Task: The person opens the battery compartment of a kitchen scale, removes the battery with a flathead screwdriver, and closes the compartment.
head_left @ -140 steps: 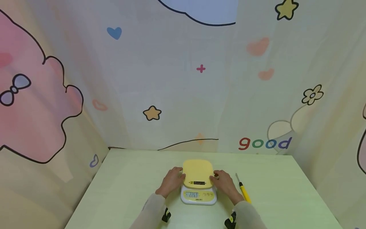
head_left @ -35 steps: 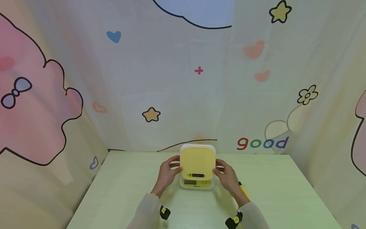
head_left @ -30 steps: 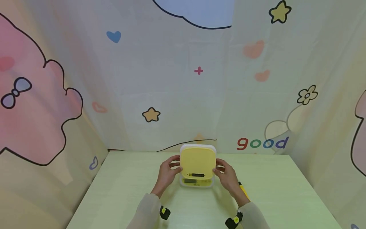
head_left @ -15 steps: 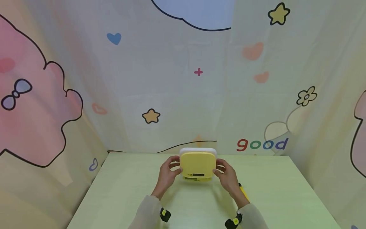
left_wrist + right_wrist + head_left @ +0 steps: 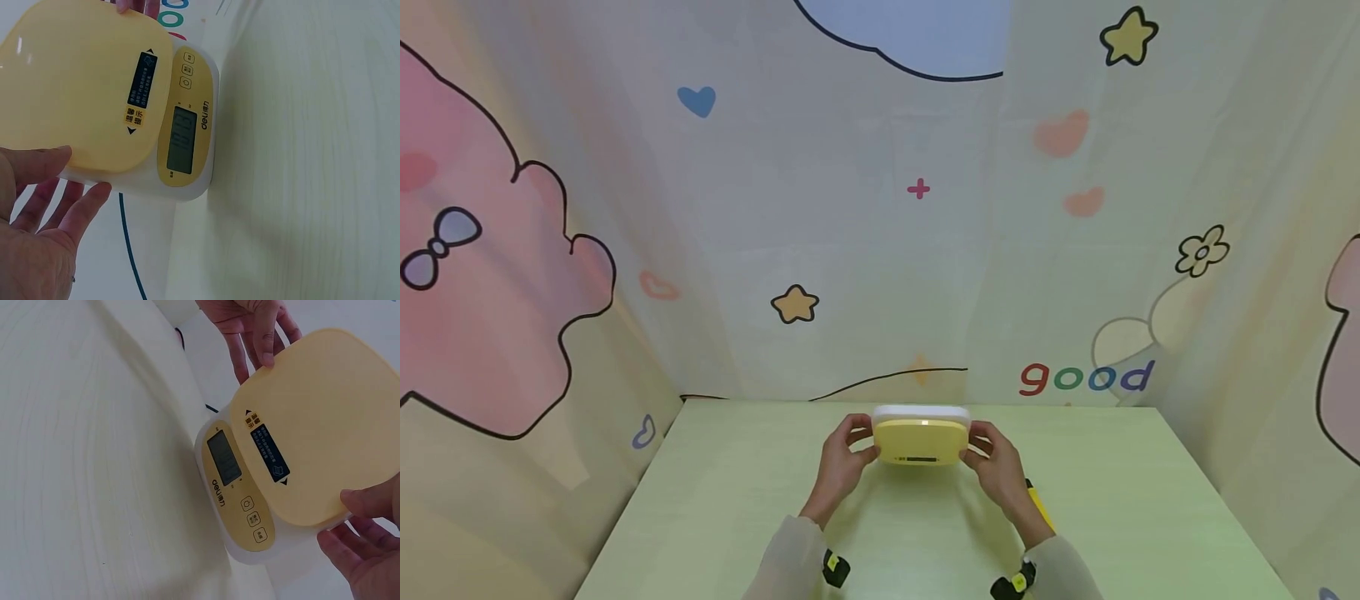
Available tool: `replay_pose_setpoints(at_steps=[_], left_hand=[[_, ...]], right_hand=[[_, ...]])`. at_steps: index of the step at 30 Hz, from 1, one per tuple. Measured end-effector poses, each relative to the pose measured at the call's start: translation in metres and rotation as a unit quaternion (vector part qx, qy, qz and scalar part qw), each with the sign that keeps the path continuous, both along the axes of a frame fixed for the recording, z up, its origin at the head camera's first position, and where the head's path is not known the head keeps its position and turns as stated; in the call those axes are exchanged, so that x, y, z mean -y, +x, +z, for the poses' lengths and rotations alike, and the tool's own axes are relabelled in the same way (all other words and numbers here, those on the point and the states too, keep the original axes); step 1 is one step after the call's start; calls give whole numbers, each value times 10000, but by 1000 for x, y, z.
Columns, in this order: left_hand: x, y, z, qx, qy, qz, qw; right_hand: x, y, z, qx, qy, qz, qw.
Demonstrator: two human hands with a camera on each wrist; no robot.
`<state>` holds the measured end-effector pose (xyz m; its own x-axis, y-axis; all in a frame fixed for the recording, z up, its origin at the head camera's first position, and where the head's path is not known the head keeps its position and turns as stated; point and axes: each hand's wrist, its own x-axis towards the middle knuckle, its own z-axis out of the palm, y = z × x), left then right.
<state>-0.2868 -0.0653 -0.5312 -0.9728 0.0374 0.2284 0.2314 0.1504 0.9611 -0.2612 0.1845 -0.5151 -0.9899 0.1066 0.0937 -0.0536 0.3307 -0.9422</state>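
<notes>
A yellow-topped white kitchen scale [image 5: 921,442] is tilted up off the table, held between both hands. My left hand [image 5: 838,468] grips its left side and my right hand [image 5: 1000,473] its right, thumbs on the yellow plate edge. From the head view the plate looks foreshortened, and the display panel is hidden. Close up in the left wrist view, the scale's display [image 5: 182,139] shows dim digits, hard to read. Three buttons [image 5: 254,519] sit beside the display in the right wrist view.
On the pale table [image 5: 715,492], a screwdriver [image 5: 1041,508] with a yellow handle lies partly behind my right forearm. A patterned curtain [image 5: 865,208] hangs behind the table's far edge and along both sides. Black wrist cameras [image 5: 835,568] are strapped over the light sleeves.
The scale was flat on the table with its readout lit. Both hands have lifted it and tilted it progressively; lately its display panel has turned out of the head view.
</notes>
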Motion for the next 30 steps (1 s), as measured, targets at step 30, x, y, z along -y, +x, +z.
replay_pose_setpoints(at_steps=[30], left_hand=[[5,9,-9,147,158,-316,9993]], right_hand=[[-2,7,-16,-39,-104,-134,9998]])
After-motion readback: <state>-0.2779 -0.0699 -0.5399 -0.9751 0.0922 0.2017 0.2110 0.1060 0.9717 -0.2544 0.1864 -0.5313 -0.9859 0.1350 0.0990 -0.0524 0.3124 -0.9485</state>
